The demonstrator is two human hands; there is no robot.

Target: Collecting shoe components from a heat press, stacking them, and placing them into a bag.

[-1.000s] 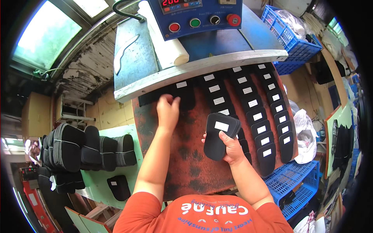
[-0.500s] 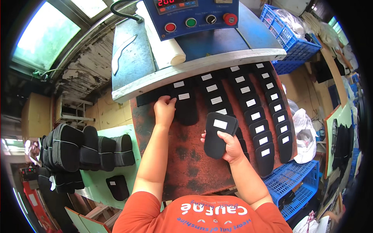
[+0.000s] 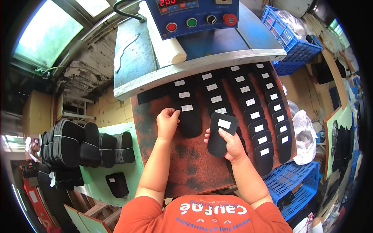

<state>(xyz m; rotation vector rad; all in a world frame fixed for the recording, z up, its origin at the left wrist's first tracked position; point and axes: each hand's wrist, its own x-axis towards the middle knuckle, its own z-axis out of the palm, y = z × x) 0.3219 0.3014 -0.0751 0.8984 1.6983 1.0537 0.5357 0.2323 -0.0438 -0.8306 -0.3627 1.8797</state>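
My right hand (image 3: 232,146) holds a small stack of black insole-shaped pads (image 3: 217,141), a white label on the top one, my thumb lying over its face. My left hand (image 3: 168,121) is closed in a pinch at the left edge of the frontmost black insole (image 3: 189,126) in the leftmost column, close beside its white label (image 3: 187,108). Overlapping labelled insoles (image 3: 254,115) lie in several columns on the reddish-brown press bed (image 3: 186,167). Their far ends run under the press's upper plate (image 3: 202,64), and the held stack hides part of one column.
A blue control box (image 3: 194,19) with buttons sits above the press. Left, a green table (image 3: 128,167) carries bundled black insoles (image 3: 64,143) and a separate labelled one (image 3: 117,185). Blue crates (image 3: 295,186) and a white plastic bag (image 3: 304,136) stand to the right.
Another labelled insole now lies at the near end of the leftmost column, overlapping the one before. My left hand has come nearer to me; the stack in my right hand has shifted slightly right.
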